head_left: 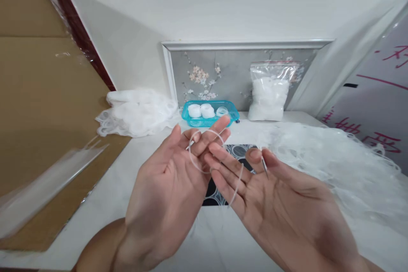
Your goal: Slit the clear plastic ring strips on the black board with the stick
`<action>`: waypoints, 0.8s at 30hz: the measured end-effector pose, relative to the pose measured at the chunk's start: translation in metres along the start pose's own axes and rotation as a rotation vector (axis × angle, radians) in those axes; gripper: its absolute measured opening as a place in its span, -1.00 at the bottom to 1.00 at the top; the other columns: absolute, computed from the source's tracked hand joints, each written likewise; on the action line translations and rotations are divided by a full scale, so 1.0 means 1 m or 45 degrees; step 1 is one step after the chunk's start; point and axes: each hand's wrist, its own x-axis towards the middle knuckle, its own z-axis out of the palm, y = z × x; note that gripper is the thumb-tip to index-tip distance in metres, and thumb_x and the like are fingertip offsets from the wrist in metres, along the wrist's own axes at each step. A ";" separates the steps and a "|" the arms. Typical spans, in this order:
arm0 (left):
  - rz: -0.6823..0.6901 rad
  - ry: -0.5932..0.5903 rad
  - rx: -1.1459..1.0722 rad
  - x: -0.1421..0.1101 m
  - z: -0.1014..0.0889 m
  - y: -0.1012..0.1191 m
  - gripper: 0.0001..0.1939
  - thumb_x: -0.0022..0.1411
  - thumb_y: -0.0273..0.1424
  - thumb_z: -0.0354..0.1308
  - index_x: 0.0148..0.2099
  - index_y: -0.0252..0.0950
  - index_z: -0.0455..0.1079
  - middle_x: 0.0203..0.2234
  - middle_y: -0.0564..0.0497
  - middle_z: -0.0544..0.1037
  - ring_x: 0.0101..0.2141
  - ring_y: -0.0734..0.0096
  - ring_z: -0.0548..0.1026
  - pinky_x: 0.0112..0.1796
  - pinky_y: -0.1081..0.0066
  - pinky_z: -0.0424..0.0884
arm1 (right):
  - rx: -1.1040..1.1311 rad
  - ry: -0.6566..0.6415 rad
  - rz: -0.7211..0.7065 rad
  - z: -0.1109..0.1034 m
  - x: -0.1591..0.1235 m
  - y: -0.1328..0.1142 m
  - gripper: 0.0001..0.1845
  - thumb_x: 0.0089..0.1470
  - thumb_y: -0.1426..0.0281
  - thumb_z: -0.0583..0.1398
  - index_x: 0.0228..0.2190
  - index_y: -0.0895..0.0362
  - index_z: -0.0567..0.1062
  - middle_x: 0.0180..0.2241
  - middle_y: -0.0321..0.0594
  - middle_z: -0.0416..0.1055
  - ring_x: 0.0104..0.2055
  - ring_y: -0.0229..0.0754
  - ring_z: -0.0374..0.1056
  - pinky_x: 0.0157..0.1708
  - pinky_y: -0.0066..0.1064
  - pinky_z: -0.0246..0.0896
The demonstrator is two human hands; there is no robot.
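My left hand (172, 187) is palm up with its fingers partly curled, and a thin translucent ring (190, 153) is looped about them. The fingertips of both hands meet or overlap in the middle. My right hand (270, 195), also palm up, pinches a slim metal tool (264, 166) between thumb and forefinger; its exact kind is hidden. Across the other right fingers lies a second translucent loop (237, 185), only partly visible. Under the hands, a black and grey circle-patterned mat (214, 193) rests on the white tabletop (210, 242).
A blue tray (234, 117) with white ring bundles stands by the wall. A zip bag (269, 97) of white material is right of it. Translucent rings (334, 161) are heaped at right, white netted material (137, 112) at left. Cardboard (47, 106) borders the left side.
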 end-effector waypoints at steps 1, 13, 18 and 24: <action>0.029 -0.016 0.058 0.000 0.000 0.000 -0.59 0.42 -0.14 -0.18 -0.20 -0.24 0.40 0.07 -0.02 0.47 0.25 0.16 0.21 0.25 0.08 0.07 | -0.002 0.000 -0.002 0.000 0.000 0.000 -0.86 0.14 0.26 0.24 -0.40 0.04 0.54 -0.01 -0.15 0.48 0.22 -0.07 0.24 0.26 -0.11 0.09; 0.757 -0.220 1.132 0.034 -0.024 -0.024 -0.26 0.17 0.31 -0.46 -0.20 -0.17 0.24 0.09 -0.06 0.45 0.32 0.07 0.00 0.29 -0.02 -0.21 | -0.038 0.028 -0.269 -0.009 0.015 -0.001 -0.88 0.10 0.27 0.25 -0.44 0.01 0.53 -0.09 -0.19 0.47 0.18 -0.06 0.28 0.14 -0.15 0.29; 0.871 -0.270 1.176 0.059 -0.038 -0.022 -0.28 0.23 0.25 -0.44 0.02 -0.15 0.20 0.20 -0.04 0.35 0.34 0.20 -0.05 0.30 0.06 -0.19 | -0.420 0.117 -0.741 -0.023 0.025 -0.022 -0.86 0.12 0.21 0.22 -0.40 -0.02 0.51 -0.10 -0.26 0.46 0.07 -0.09 0.36 -0.10 -0.23 0.45; 0.032 -0.586 2.124 0.076 -0.056 -0.060 -0.23 0.32 0.15 -0.32 0.26 -0.29 0.20 0.28 -0.24 0.20 0.28 -0.05 0.13 0.21 -0.05 0.07 | -1.320 0.531 -1.234 -0.103 0.040 -0.058 -0.76 0.08 0.16 0.21 -0.30 0.04 0.52 -0.11 -0.19 0.46 -0.21 -0.18 0.45 -0.60 -0.52 0.35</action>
